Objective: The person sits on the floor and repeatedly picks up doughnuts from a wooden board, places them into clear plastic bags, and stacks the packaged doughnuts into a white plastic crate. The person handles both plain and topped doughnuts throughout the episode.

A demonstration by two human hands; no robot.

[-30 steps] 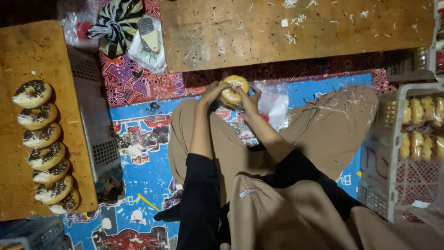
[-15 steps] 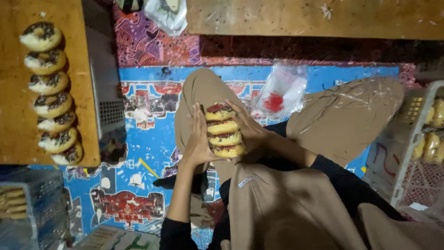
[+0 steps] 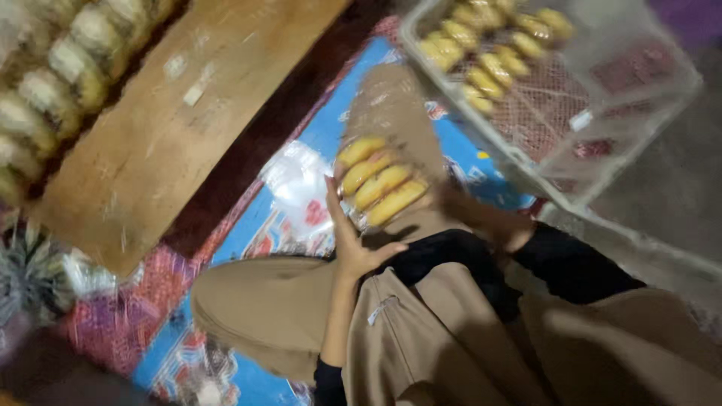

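I see a floor laid with a patterned blue and red mat (image 3: 293,218), and the whole view is tilted and blurred. The person sits on it in tan trousers, one knee (image 3: 256,308) bent low in the picture. Between the hands is a stack of buns (image 3: 378,180), four yellow-brown rolls lying one against the next, raised above the lap near the middle of the view. The left hand (image 3: 352,233) presses flat against the stack's near side, fingers stretched long and together, thumb out toward the dark sleeve. The right hand (image 3: 481,218) sits at the far side of the stack (it is smeared by motion), and I cannot tell how its fingers lie or whether they grip. A clear plastic bag (image 3: 301,188) with a red mark lies on the mat just beside the stack. At upper right stands a white mesh crate (image 3: 602,128) with more buns in rows inside. A wooden board (image 3: 173,128) runs across the upper left, with wrapped buns (image 3: 53,98) along its far edge.
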